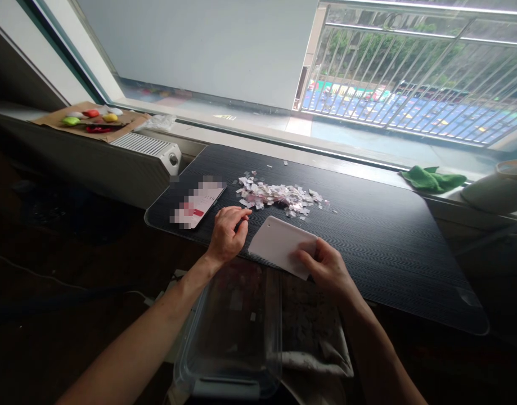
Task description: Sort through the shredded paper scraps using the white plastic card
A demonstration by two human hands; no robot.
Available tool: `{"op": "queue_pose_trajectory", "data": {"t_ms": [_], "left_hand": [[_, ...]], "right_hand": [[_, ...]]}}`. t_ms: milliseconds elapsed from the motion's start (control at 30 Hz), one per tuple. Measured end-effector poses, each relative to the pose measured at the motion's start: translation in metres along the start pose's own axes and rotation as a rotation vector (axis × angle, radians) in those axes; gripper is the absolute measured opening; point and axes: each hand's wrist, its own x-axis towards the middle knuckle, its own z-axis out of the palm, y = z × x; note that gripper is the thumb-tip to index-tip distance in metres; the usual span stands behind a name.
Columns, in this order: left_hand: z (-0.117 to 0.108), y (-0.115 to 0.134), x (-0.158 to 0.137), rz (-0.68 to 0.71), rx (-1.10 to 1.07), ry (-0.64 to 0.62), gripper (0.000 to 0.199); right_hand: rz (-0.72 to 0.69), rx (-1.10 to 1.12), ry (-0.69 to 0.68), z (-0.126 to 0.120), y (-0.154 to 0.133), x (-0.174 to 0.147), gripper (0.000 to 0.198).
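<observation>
My right hand (326,264) grips the right end of a flat white card (279,242), with the thumb on its near face. The card has a small hole at its upper left corner and is held tilted at the table's near edge. My left hand (229,235) is at the same edge, left of the card and apart from it. Its fingers are loosely bent, the thumb stands off from them, and no object shows between them. Just beyond both hands, a loose heap of small white and pinkish paper scraps (279,194) lies on the dark table (368,236).
A phone (199,205), partly blurred, lies at the table's left. Below the near edge stands a clear plastic box (233,332) with a few scraps. A green cloth (435,179) rests on the windowsill. A radiator (152,147) and colourful items on cardboard (93,121) are at left.
</observation>
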Motion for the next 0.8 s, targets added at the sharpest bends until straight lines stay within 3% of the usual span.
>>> {"op": "queue_pose_trajectory", "data": {"t_ms": [67, 233, 367, 533, 600, 733, 800], "left_hand": [[0.0, 0.0, 0.0, -0.013, 0.001, -0.01, 0.025], [0.0, 0.0, 0.0, -0.005, -0.004, -0.008, 0.026], [0.0, 0.0, 0.0, 0.003, -0.001, -0.008, 0.026], [-0.002, 0.0, 0.0, -0.007, 0.014, -0.015, 0.026], [-0.002, 0.0, 0.0, -0.004, 0.019, -0.012, 0.026], [-0.001, -0.002, -0.001, 0.037, 0.029, 0.004, 0.025], [0.0, -0.004, -0.001, 0.059, 0.037, 0.012, 0.024]], "right_hand": [[-0.002, -0.013, 0.031, -0.002, 0.001, -0.001, 0.023], [-0.007, -0.034, -0.085, -0.004, 0.0, 0.0, 0.019], [-0.008, -0.012, -0.033, 0.0, -0.006, 0.0, 0.019], [-0.068, -0.076, -0.063, -0.008, -0.012, -0.012, 0.014], [-0.091, -0.088, 0.055, -0.023, -0.013, -0.016, 0.017], [-0.129, -0.29, 0.506, -0.064, -0.013, -0.006, 0.028], [-0.151, -0.319, 0.546, -0.079, -0.011, 0.008, 0.029]]}}
